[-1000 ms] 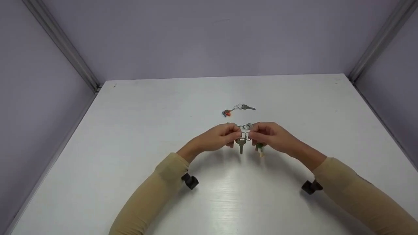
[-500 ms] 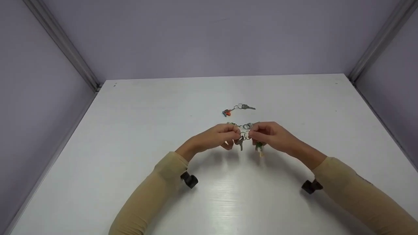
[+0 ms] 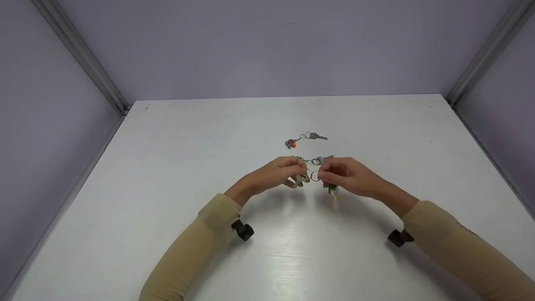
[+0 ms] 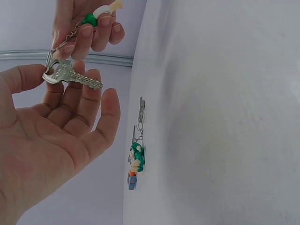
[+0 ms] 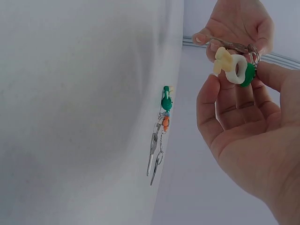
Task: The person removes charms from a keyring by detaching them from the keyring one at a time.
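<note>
Both hands hover over the middle of the white table (image 3: 167,175). My left hand (image 3: 304,172) pinches the head of a silver key (image 4: 70,77) between thumb and fingers, and the blade lies sideways across the fingertips. The key hangs on a small key ring (image 3: 314,176). My right hand (image 3: 322,174) pinches that ring, with a green and white charm (image 5: 236,68) dangling from it against the fingers. In the right wrist view the left hand (image 5: 239,23) shows at the top with the key (image 5: 229,45).
Two more keychains lie on the table just beyond the hands. One carries a silver key (image 3: 318,159) and a green charm (image 4: 137,157). The other has an orange charm (image 3: 290,144). Grey walls close in the table's back and sides.
The key hung straight down from the ring a second ago. My left hand has since swung it up sideways between its fingers. Both hands stay in place.
</note>
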